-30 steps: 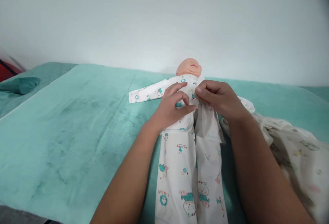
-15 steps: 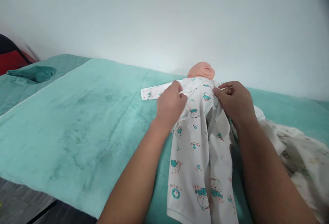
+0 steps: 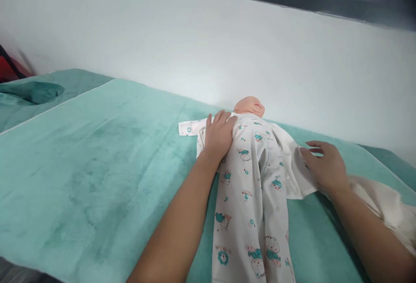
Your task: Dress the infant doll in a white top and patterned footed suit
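Left hand spread on the doll's patterned baby clothes, right hand loosely curled at their white flap, the doll lying near the green cover's far edge, open fabric leftward.

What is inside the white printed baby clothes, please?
Only a doll's head can be seen, coming out at the neck end of the white printed clothes. Whatever body, arms or legs lie inside cannot be seen, because the cloth covers them.
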`<state>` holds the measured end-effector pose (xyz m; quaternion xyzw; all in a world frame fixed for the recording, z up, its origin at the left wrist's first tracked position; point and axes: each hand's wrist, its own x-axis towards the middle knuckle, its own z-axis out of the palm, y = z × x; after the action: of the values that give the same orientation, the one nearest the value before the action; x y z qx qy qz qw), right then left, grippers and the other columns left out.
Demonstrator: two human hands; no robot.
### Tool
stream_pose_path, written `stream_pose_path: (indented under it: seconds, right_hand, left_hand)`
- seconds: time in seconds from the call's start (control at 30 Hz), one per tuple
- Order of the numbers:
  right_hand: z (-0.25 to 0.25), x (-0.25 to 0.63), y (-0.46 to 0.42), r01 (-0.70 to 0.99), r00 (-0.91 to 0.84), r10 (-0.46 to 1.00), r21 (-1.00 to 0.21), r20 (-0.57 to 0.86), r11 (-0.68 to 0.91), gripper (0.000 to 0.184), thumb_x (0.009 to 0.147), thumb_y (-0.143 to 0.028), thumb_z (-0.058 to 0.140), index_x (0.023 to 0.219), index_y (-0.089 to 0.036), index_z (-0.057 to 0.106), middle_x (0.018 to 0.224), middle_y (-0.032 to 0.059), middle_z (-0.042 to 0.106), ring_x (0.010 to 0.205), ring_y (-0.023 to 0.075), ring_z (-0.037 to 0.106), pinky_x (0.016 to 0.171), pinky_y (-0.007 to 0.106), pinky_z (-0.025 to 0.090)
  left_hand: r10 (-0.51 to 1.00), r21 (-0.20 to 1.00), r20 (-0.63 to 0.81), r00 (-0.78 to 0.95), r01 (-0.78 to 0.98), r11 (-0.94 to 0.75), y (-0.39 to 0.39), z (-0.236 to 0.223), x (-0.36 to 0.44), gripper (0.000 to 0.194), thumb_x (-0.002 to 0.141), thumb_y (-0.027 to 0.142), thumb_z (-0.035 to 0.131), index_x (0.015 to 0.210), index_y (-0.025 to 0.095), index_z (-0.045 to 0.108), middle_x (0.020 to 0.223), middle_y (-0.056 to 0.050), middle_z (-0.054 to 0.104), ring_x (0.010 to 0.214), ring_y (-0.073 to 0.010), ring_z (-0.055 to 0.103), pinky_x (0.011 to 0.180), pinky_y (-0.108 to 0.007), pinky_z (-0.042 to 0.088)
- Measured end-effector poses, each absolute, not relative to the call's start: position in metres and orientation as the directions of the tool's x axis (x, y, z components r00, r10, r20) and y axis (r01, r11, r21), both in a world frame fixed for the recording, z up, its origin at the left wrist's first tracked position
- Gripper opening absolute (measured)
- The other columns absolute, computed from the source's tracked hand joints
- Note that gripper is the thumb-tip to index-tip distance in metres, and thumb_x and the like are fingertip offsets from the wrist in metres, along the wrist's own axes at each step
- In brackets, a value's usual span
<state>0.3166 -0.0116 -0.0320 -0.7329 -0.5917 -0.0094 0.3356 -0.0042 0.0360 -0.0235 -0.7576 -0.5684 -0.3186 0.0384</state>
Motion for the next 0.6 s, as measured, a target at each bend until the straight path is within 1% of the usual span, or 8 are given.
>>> stream_pose_path:
  seconds: [0.07, 0.13, 0.23, 0.3, 0.37, 0.43, 0.5, 0.6]
  right_hand:
    - [-0.012, 0.276, -0.007, 0.84, 0.292, 0.852, -0.543, 0.434, -0.011, 0.032, 0.082, -0.047, 0.059, 0.104, -0.024, 0.063, 0.111, 0.0107, 0.065, 0.097, 0.0292, 0.065, 0.086, 0.046, 0.051]
    - [0.007, 0.229, 0.008, 0.822, 0.16, 0.886, -0.556, 0.435, 0.125, 0.032, 0.084, -0.044, 0.058, 0.108, -0.024, 0.063, 0.115, 0.0083, 0.067, 0.102, 0.0265, 0.065, 0.091, 0.044, 0.051]
    - [0.027, 0.163, 0.044, 0.872, -0.176, 0.914, -0.373, 0.364, 0.317, 0.034, 0.087, -0.038, 0.054, 0.114, -0.022, 0.064, 0.122, 0.0102, 0.066, 0.112, 0.0277, 0.061, 0.095, 0.043, 0.047]
    - [0.035, 0.132, 0.069, 0.919, -0.297, 0.933, -0.203, 0.203, 0.337, 0.035, 0.085, -0.041, 0.056, 0.111, -0.019, 0.066, 0.115, 0.0127, 0.069, 0.106, 0.0299, 0.062, 0.088, 0.042, 0.048]
    - [0.04, 0.113, 0.089, 0.944, -0.324, 0.946, -0.065, 0.013, 0.324, 0.041, 0.081, -0.046, 0.062, 0.112, -0.018, 0.066, 0.11, 0.0136, 0.07, 0.098, 0.0305, 0.064, 0.079, 0.04, 0.049]
    - [0.045, 0.109, 0.102, 0.947, -0.316, 0.939, 0.012, -0.138, 0.321, 0.046, 0.078, -0.047, 0.065, 0.115, -0.019, 0.065, 0.107, 0.0129, 0.071, 0.091, 0.0295, 0.066, 0.072, 0.037, 0.048]
    - [0.049, 0.115, 0.109, 0.941, -0.319, 0.924, 0.046, -0.209, 0.335, 0.048, 0.077, -0.045, 0.065, 0.118, -0.02, 0.064, 0.107, 0.0119, 0.071, 0.089, 0.0287, 0.066, 0.071, 0.037, 0.047]
    - [0.051, 0.13, 0.115, 0.931, -0.331, 0.919, 0.085, -0.216, 0.355, 0.053, 0.076, -0.046, 0.065, 0.123, -0.022, 0.062, 0.115, 0.0104, 0.07, 0.097, 0.0304, 0.066, 0.078, 0.039, 0.047]
  left_hand:
    - [0.859, 0.334, 0.492, 0.141, 0.881, -0.335, 0.045, -0.03, -0.001, 0.04, 0.099, 0.021, 0.034, 0.131, 0.031, 0.055, 0.142, -0.002, 0.056, 0.137, -0.0221, 0.04, 0.118, -0.049, 0.024]
    - [0.887, 0.359, 0.457, 0.07, 0.898, -0.256, 0.053, -0.033, -0.004, 0.039, 0.098, 0.027, 0.039, 0.134, 0.031, 0.054, 0.137, -0.004, 0.059, 0.132, -0.0251, 0.046, 0.117, -0.051, 0.024]
    - [0.916, 0.371, 0.402, -0.012, 0.916, -0.151, 0.059, -0.031, -0.015, 0.032, 0.095, 0.033, 0.048, 0.123, 0.026, 0.061, 0.119, -0.007, 0.068, 0.114, -0.027, 0.058, 0.107, -0.048, 0.034]
    - [0.93, 0.388, 0.36, -0.074, 0.918, -0.077, 0.061, -0.028, -0.022, 0.025, 0.093, 0.033, 0.049, 0.108, 0.023, 0.066, 0.108, -0.008, 0.07, 0.103, -0.0268, 0.062, 0.095, -0.043, 0.041]
    - [0.93, 0.406, 0.345, -0.129, 0.913, -0.024, 0.063, -0.027, -0.027, 0.022, 0.093, 0.032, 0.048, 0.098, 0.022, 0.067, 0.102, -0.008, 0.071, 0.098, -0.0268, 0.064, 0.087, -0.04, 0.043]
    - [0.925, 0.423, 0.344, -0.164, 0.906, 0.003, 0.063, -0.027, -0.03, 0.022, 0.093, 0.03, 0.047, 0.095, 0.022, 0.067, 0.099, -0.008, 0.071, 0.097, -0.0263, 0.065, 0.084, -0.038, 0.043]
    - [0.921, 0.447, 0.341, -0.189, 0.894, 0.018, 0.063, -0.027, -0.031, 0.022, 0.093, 0.029, 0.047, 0.097, 0.023, 0.068, 0.099, -0.007, 0.072, 0.097, -0.0259, 0.066, 0.083, -0.037, 0.043]
    - [0.918, 0.493, 0.33, -0.22, 0.87, 0.032, 0.062, -0.028, -0.03, 0.022, 0.093, 0.027, 0.048, 0.102, 0.024, 0.067, 0.102, -0.007, 0.072, 0.099, -0.0255, 0.066, 0.082, -0.036, 0.043]
